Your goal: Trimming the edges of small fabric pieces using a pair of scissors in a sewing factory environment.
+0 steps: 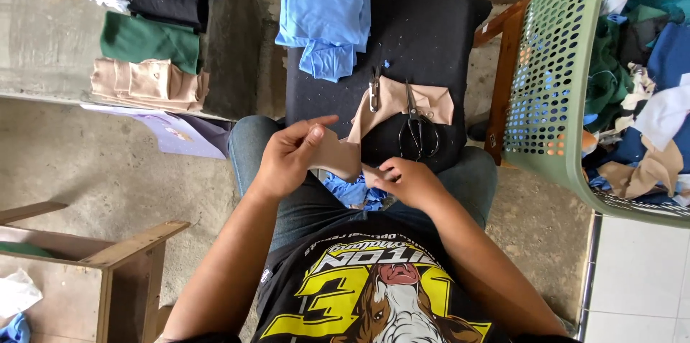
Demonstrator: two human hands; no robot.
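Left hand (291, 156) pinches the near end of a beige fabric strip (374, 114), thumb pressed against the forefinger with the cloth between them, wrist cocked toward one o'clock. At ten o'clock from it a stack of folded cloth (147, 48) in beige, green and dark colours sits on a concrete ledge (43, 26), well apart from the hands. At twelve o'clock a pile of light blue pieces (323, 16) lies on the far edge of a black cushion (431, 34).

The beige strip runs from the left hand up onto the cushion, where a small thread clipper (374, 90) and black scissors (418, 131) rest on it. That is the likely trouble: a tug on the near end could drag both tools off the cushion edge toward the knees, blades included.

Right hand (406, 179) curls at five o'clock from the left, fingertips closed on the strip's lower edge, though the exact grip is partly hidden by the knuckles. Blue scraps (352, 192) sit in the lap beneath and could slide to the floor if the legs shift. At three o'clock a green perforated basket (553, 77), heaped with offcuts, leans tilted and might spill.
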